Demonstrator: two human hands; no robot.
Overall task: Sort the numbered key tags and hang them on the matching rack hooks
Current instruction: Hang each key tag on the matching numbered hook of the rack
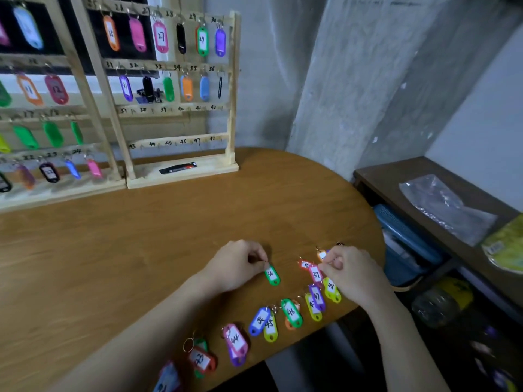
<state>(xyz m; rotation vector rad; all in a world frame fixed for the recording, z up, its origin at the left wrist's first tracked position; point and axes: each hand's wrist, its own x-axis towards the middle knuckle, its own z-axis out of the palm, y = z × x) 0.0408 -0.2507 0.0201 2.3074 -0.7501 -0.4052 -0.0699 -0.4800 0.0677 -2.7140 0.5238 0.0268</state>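
Pinching the ring of the green tag marked 36 with my left hand, I have it lying on the table just right of that hand, while my right hand curls its fingers on the pink tag marked 37 in the loose cluster. I judge this the picking step. Next I must lift 36 to the rack and slip its ring over the hook labelled 36, where a black ring seems to hang already.

Bare concrete corner, dim light

A rounded wooden counter meets rough grey concrete walls — to the right, a dark low shelf carries a crumpled clear plastic bag, with a blue bin beneath.
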